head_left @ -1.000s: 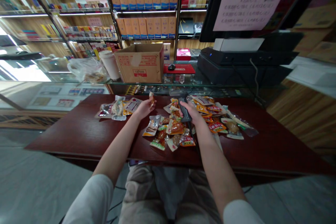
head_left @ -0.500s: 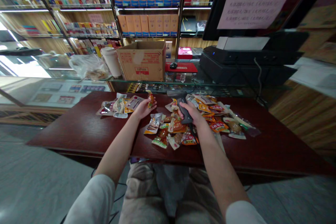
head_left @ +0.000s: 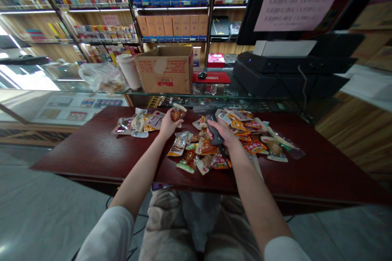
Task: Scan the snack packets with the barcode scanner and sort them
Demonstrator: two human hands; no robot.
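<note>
Between the fingers and thumb of my left hand [head_left: 168,125] is a small clear snack packet [head_left: 178,113] with brown food inside, held upright just above the table. My right hand [head_left: 222,132] is wrapped round the handle of a dark barcode scanner [head_left: 215,133], whose head points left toward the packet. Below and between my hands lies a loose pile of snack packets [head_left: 206,146], orange, green and clear. More packets [head_left: 245,124] are heaped beyond my right hand. To the left of my left hand sits a smaller group of packets [head_left: 139,123].
A dark red table [head_left: 92,151] bears the packets. Behind it, a glass counter holds an open cardboard box [head_left: 165,71], a white cup [head_left: 130,71], a plastic bag [head_left: 102,77] and a mouse [head_left: 202,75]. A monitor with a pink notice [head_left: 300,0] stands at right.
My left hand has turned the snack packet, so that a broader brown side of it now shows. The scanner stays in my right hand, nearly in the same place.
</note>
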